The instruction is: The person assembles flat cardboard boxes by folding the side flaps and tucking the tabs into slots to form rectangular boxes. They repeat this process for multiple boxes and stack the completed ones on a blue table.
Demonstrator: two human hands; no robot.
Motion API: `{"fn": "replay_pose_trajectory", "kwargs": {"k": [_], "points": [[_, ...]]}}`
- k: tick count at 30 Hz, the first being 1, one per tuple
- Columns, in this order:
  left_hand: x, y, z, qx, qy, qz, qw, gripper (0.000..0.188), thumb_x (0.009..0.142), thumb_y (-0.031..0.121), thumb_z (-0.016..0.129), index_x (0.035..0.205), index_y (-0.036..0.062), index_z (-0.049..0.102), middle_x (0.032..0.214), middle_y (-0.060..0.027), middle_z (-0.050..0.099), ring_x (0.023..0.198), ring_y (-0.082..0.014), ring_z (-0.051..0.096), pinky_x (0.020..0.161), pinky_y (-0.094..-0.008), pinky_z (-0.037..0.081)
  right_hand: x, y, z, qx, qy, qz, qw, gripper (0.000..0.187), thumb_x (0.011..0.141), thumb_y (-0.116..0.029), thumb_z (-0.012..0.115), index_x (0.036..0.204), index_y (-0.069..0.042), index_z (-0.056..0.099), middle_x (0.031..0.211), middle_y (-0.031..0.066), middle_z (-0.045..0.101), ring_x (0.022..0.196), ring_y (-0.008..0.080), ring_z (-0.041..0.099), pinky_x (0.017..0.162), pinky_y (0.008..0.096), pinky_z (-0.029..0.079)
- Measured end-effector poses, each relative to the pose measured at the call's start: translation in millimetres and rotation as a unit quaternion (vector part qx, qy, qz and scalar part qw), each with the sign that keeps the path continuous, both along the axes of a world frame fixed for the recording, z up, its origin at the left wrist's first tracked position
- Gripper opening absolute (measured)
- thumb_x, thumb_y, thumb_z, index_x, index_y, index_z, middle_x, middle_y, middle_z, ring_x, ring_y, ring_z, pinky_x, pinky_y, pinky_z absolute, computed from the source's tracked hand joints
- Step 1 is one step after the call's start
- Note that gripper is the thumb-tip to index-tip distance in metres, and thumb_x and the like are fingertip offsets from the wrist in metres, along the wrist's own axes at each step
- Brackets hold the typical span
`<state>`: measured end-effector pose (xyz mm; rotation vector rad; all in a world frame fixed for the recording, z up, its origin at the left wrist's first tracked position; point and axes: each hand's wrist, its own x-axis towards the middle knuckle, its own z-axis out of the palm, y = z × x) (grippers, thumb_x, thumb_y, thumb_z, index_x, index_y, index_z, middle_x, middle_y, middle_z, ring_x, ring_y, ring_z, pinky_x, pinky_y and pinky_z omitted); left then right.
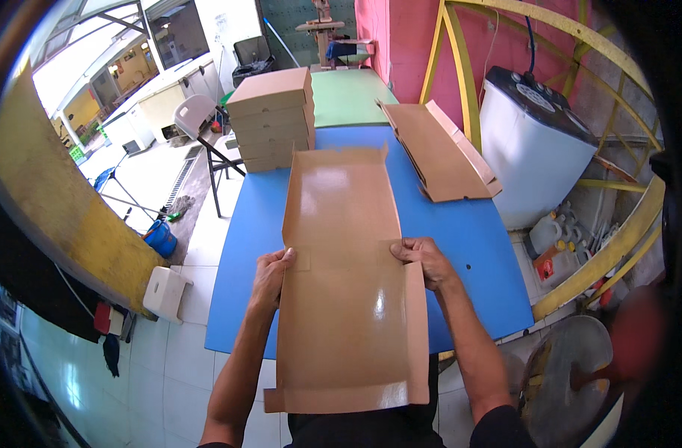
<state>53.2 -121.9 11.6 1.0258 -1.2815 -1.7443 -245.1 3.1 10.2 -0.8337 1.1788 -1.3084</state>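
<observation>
An unfolded brown cardboard box (344,306) stretches lengthwise before me, its far half over the blue table and its near end past the table's front edge. My left hand (271,275) pinches its left edge near the middle, thumb on top. On the opposite edge my right hand (423,261) grips the cardboard by a side flap, thumb also on top. The fingers beneath the sheet are hidden. The inner face looks glossy, and narrow side flaps stand partly raised.
Closed cardboard boxes (272,112) form a stack at the table's far left. Flat cardboard blanks (441,153) lie at the right of the blue table (475,276). Beyond are a green tabletop (348,97), a folding chair (199,119), a washing machine (531,149) and a white stool (167,293).
</observation>
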Motion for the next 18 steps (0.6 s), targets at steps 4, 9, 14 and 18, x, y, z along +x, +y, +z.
{"fn": "replay_pose_trajectory", "kwargs": {"k": [4, 9, 14, 18], "points": [[-0.1, 14.0, -4.3, 0.037, -0.086, 0.026, 0.995, 0.046, 0.108, 0.036, 0.048, 0.111, -0.0058, 0.068, 0.091, -0.0078, 0.071, 0.071, -0.0115, 0.064, 0.063, -0.0281, 0.053, -4.3, -4.4, -30.0, -0.005, 0.031, -0.059, 0.998, 0.027, 0.096, -0.022, 0.071, 0.092, 0.004, 0.070, 0.076, 0.0054, 0.069, 0.057, 0.0103, 0.063, 0.050, 0.0265, 0.052], [-1.4, 56.9, -26.3, 0.039, -0.115, 0.038, 0.992, 0.050, 0.108, 0.041, 0.047, 0.108, -0.0046, 0.069, 0.091, -0.0045, 0.070, 0.077, -0.0084, 0.060, 0.069, -0.0282, 0.051, -3.2, 2.3, -54.3, 0.000, -0.007, -0.116, 0.993, 0.027, 0.098, -0.025, 0.067, 0.093, 0.001, 0.069, 0.076, 0.0031, 0.067, 0.060, 0.0087, 0.063, 0.053, 0.0255, 0.053], [11.1, 67.2, -57.4, -0.019, -0.077, 0.038, 0.996, 0.046, 0.107, 0.038, 0.052, 0.105, -0.0055, 0.069, 0.091, -0.0020, 0.069, 0.076, -0.0076, 0.059, 0.070, -0.0273, 0.050, 28.5, 49.6, -58.2, 0.042, -0.035, -0.196, 0.979, 0.036, 0.101, -0.033, 0.064, 0.087, 0.000, 0.069, 0.074, 0.0020, 0.065, 0.058, 0.0089, 0.057, 0.053, 0.0248, 0.049], [18.8, 66.1, -52.6, -0.023, -0.112, 0.033, 0.993, 0.044, 0.107, 0.036, 0.051, 0.103, -0.0047, 0.068, 0.088, -0.0017, 0.068, 0.073, -0.0076, 0.057, 0.067, -0.0272, 0.049, 67.4, 82.1, -49.3, 0.084, -0.124, -0.228, 0.962, 0.037, 0.105, -0.031, 0.058, 0.091, 0.001, 0.070, 0.079, 0.0030, 0.068, 0.066, 0.0097, 0.060, 0.059, 0.0252, 0.050]]}}
